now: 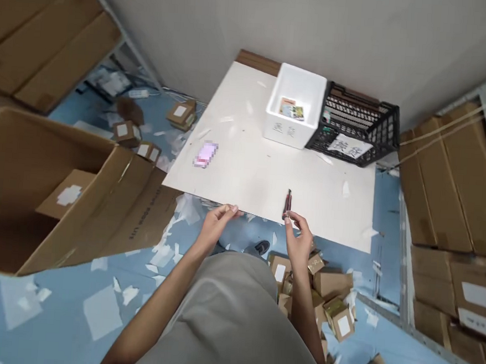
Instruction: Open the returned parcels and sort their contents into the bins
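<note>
My left hand [219,220] is at the near edge of the white table [264,175], thumb and fingers pressed together. Whatever it may pinch is too small to make out. A dark red and black utility knife [287,203] lies near that same edge, its tip pointing away from me. The thumb and forefinger of my right hand [298,234] close at the knife's near end. Farther left on the tabletop is a flat pinkish object [205,154], blurred by pixelation.
At the table's back stand a white bin [290,131] with small colourful packets and a black plastic crate [355,129]. A large open carton [137,197] is at left. Small boxes [331,282] and paper scraps litter the blue floor. Stacked cartons [447,179] rise at right.
</note>
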`<state>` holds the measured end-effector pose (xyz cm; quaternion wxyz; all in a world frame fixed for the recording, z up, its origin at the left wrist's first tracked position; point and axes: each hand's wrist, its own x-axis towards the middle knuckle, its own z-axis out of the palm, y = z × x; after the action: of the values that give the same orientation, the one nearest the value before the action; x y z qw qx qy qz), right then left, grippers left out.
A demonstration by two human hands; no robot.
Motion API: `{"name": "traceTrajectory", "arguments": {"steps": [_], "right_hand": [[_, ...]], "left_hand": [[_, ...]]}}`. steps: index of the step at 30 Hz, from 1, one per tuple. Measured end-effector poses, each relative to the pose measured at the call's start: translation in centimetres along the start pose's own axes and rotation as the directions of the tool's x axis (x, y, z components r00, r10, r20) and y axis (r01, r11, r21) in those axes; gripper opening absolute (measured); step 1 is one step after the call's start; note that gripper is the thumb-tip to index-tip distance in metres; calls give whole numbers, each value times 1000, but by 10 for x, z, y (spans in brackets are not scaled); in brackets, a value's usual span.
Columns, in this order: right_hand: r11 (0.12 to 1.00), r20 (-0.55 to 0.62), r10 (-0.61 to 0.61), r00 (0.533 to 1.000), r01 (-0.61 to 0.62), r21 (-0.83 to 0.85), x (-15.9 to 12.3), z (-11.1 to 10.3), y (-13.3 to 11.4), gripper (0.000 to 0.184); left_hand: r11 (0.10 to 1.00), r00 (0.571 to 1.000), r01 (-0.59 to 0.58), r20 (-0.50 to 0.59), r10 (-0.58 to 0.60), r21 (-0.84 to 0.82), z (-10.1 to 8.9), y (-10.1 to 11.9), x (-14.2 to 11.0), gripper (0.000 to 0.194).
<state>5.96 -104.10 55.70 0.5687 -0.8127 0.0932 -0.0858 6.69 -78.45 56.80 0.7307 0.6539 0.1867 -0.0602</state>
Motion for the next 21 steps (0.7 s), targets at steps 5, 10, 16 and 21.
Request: {"name": "traceTrajectory", "arguments": {"steps": [5,10,16,21], "right_hand": [[993,220,-114,969,119,-12,-10,93,-50,35],[988,341,-143,929,152,1,-43,200,-90,37],[978,571,-152,807,208,-33,-89,319,-131,39],[952,739,-169,652,303,-50,-105,395,-161,38]], "left_hand": [[995,991,-95,-93,92,-24,-96,10,-11,64],[979,970,-181,-183,162,-93,-196,20,-31,62],[953,895,-237,-423,139,-189,-311,12,-66,59],[929,795,-217,-606,-9,-298,-375,-18,-80,52]]}}
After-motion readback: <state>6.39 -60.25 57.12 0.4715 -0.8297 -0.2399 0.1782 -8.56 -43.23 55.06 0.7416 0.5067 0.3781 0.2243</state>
